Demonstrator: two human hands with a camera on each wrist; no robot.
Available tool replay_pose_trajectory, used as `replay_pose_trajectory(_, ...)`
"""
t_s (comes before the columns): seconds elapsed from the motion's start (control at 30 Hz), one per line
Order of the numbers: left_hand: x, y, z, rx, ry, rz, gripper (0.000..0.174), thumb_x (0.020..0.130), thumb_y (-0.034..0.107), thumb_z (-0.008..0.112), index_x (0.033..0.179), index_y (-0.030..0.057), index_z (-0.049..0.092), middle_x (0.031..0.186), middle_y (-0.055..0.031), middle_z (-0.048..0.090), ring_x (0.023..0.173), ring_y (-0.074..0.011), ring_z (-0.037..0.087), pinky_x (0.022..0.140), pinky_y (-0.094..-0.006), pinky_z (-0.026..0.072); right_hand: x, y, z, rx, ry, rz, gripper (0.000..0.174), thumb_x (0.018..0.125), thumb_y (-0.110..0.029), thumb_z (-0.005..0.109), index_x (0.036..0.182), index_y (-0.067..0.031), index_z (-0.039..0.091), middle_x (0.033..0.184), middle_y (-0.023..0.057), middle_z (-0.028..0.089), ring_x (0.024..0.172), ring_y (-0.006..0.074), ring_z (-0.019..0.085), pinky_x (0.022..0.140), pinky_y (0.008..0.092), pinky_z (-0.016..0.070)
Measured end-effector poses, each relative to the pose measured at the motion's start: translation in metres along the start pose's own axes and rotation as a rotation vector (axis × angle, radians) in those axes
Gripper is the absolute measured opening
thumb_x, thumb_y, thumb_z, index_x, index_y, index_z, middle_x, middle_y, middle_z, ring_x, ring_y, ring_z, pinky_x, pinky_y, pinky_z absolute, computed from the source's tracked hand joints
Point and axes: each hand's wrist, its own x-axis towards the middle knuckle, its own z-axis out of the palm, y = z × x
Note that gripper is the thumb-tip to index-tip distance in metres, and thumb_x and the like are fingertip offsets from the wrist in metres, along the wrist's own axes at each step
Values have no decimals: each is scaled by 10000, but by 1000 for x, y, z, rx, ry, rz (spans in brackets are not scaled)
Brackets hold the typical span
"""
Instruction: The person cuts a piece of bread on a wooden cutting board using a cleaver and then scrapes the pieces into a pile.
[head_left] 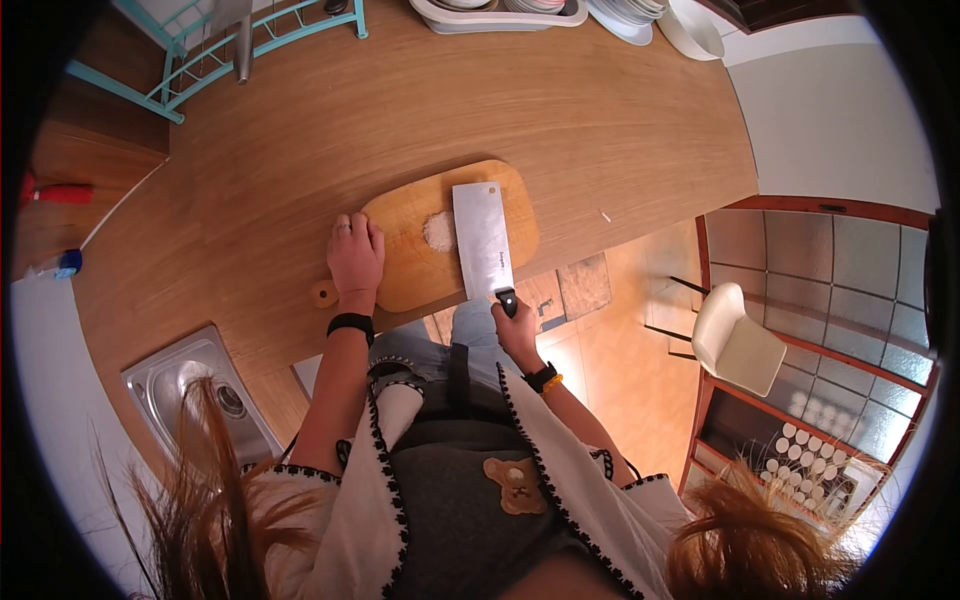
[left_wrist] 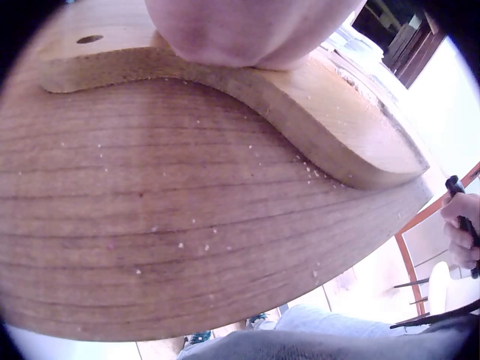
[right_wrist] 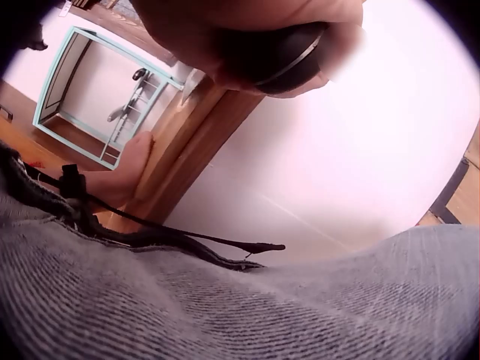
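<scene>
Cleaver [head_left: 483,240] is on the cutting board [head_left: 410,275], held by the right hand [head_left: 515,330]. Fingers are wrapped tight round the black handle [right_wrist: 277,60] at the board's near edge, and the right wrist view confirms a full closed grip.

Key geometry:
- The blade's long axis runs straight out from the right hand, away from the body and roughly square to the near edge of the surface [head_left: 300,150].
- The broad face points up at the head camera. Can't tell whether it lies flat on the wood or hovers just off it.
- A small pale pile [head_left: 439,231] sits just beside the blade, on the side facing the other hand, about halfway along the steel. Whether it touches the blade is too fine to call.
- The pile therefore lies forward and inboard of the right hand, between the blade and the left hand [head_left: 355,255].

The left hand is palm down with fingers extended together. It presses on the board's far-side edge and grips nothing. The left wrist view shows it bearing on the board's rim.

By hand alone, the left is nearer the pile. By tool reach, the blade is already next to it.
</scene>
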Motion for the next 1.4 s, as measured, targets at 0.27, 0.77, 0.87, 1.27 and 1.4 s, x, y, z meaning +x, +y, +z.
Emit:
replay_pose_trajectory(0.27, 1, 2, -3, 0, 9, 13, 123, 884, 174, 528, 826, 69, 501, 822, -148, 526, 766, -337, 565, 645, -434, 479, 1, 1, 13, -237, 39, -257, 243, 791, -223, 626, 885, 1, 616, 597, 128, 566, 559, 238, 583, 524, 369, 438)
replay_pose_trajectory(0.77, 1, 2, -2, -12, 7, 3, 121, 879, 174, 534, 833, 65, 506, 829, -149, 526, 783, -337, 559, 649, -438, 473, 1, -2, 12, -219, -45, -212, 282, 788, -248, 622, 930, -4, 633, 694, 225, 604, 669, 383, 618, 566, 439, 458)
replay_pose_trajectory(0.87, 1, 1, -1, -9, 18, 16, 122, 878, 173, 536, 832, 64, 506, 827, -152, 524, 774, -339, 558, 647, -439, 472, 2, 0, 12, -210, -57, -205, 287, 788, -245, 622, 938, -1, 631, 696, 226, 605, 673, 383, 617, 571, 436, 461)
replay_pose_trajectory(1.27, 1, 0, 0, -11, 3, 14, 125, 879, 173, 530, 834, 61, 499, 837, -160, 529, 766, -348, 562, 649, -445, 470, -2, -6, 7, -230, -39, -234, 308, 782, -232, 630, 990, -5, 635, 704, 225, 608, 684, 381, 620, 583, 435, 468)
replay_pose_trajectory(1.4, 0, 1, -1, -14, 3, 9, 128, 881, 176, 529, 835, 60, 499, 838, -160, 529, 769, -349, 562, 652, -444, 472, -3, -6, 5, -268, -58, -221, 274, 777, -226, 627, 934, -2, 640, 696, 222, 607, 679, 382, 617, 584, 437, 467)
